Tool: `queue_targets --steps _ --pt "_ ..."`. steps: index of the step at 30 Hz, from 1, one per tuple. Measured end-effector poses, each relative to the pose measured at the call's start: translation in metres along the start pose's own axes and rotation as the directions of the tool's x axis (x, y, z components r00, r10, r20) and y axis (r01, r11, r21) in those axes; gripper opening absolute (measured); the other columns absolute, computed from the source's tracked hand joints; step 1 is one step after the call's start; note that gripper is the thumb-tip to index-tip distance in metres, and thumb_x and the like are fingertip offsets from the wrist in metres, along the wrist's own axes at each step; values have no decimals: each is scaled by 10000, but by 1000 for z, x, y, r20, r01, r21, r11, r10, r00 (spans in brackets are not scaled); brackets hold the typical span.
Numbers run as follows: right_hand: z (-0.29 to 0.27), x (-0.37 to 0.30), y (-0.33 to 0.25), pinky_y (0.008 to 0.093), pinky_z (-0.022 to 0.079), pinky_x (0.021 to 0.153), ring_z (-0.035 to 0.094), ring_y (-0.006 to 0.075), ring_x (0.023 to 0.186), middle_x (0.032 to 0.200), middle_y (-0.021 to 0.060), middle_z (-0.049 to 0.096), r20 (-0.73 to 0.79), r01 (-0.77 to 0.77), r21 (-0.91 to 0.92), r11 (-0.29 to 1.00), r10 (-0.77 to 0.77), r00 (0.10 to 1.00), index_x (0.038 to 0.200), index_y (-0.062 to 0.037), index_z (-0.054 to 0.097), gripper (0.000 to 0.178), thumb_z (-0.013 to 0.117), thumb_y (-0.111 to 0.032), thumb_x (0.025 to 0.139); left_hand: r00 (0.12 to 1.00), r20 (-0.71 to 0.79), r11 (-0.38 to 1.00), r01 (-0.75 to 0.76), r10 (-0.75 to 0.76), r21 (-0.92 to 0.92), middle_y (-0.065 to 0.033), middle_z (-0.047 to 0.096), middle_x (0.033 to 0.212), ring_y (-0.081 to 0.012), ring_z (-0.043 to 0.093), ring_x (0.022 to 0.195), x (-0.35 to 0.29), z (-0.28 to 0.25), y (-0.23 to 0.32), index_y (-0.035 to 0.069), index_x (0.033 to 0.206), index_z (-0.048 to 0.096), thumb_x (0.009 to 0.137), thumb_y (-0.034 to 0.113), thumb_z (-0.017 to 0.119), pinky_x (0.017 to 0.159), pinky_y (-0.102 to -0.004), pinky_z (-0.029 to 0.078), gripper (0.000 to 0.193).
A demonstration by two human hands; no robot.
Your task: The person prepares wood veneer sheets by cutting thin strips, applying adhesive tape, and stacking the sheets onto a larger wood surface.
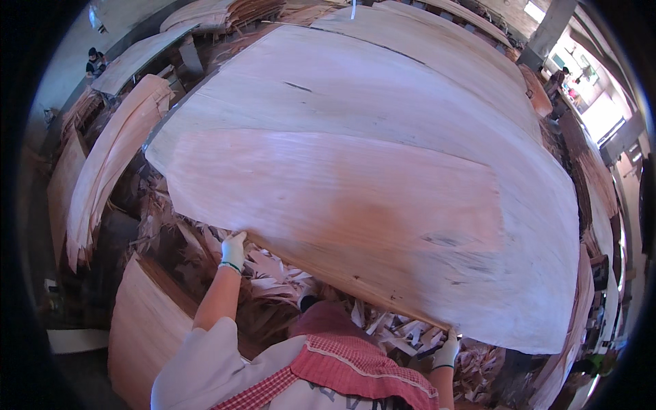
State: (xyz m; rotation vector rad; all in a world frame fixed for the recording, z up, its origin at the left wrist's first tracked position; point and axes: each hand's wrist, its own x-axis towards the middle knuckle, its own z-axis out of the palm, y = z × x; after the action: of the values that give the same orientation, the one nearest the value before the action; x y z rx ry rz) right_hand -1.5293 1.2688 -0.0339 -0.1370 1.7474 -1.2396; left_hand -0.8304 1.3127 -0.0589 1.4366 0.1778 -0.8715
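A pinkish wood veneer sheet [301, 178] lies on a broad stack of paler veneer sheets [526, 225]. My left hand [234, 250], in a white glove with a green cuff, is closed on the near edge of the veneer, left of the middle. Farther right along that same edge, my right hand [446, 350], gloved the same way, has its fingers closed at the veneer's rim. A slim dark thing [428, 352] shows beside the right hand; its kind cannot be made out. The undersides of both grips are hidden.
Torn veneer scraps [273, 273] cover the floor between me and the stack. Curved veneer piles stand at the left [116, 164] and lower left [147, 328]. Another person [96, 63] is at the far left, and one more [557, 80] at the far right near a pillar [547, 34].
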Motion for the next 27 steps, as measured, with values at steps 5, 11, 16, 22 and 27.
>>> queue_targets --steps 5,11,16,22,27 --pt "-1 -25 -6 188 316 374 424 65 491 692 -23 507 31 97 -73 993 -95 995 893 -109 575 150 648 -240 902 1000 -15 999 -2 1 -47 -61 636 854 -209 627 729 -15 -4 -1 74 976 608 864 111 628 605 -315 537 120" --pt "-8 -60 36 201 331 380 445 85 490 702 -3 564 65 -131 -264 956 153 986 876 -132 596 205 668 -323 890 983 143 976 -141 118 167 -62 639 939 -217 606 884 23 -87 -1 54 1038 640 913 248 575 786 -348 485 240" --pt "-29 -55 21 262 372 410 497 132 451 640 19 595 203 4 -474 880 106 973 841 -86 627 137 647 -220 861 980 -78 982 182 -185 -53 -120 534 1102 -224 551 1031 37 -68 -4 9 1208 477 892 501 558 880 -327 490 590" --pt "68 -6 -108 232 331 417 427 91 478 701 23 564 106 253 -359 899 -230 967 896 -80 596 200 649 -263 837 964 176 957 230 -199 -179 -72 511 1163 -218 519 1064 40 -28 1 87 1194 500 838 531 629 873 -363 470 584" --pt "118 79 -169 255 340 395 452 103 476 678 31 547 23 388 -298 872 -400 916 884 -37 580 274 697 -277 820 987 46 977 162 -157 -136 -21 585 1007 -180 556 945 54 -33 4 153 1095 585 872 426 652 741 -317 486 358"
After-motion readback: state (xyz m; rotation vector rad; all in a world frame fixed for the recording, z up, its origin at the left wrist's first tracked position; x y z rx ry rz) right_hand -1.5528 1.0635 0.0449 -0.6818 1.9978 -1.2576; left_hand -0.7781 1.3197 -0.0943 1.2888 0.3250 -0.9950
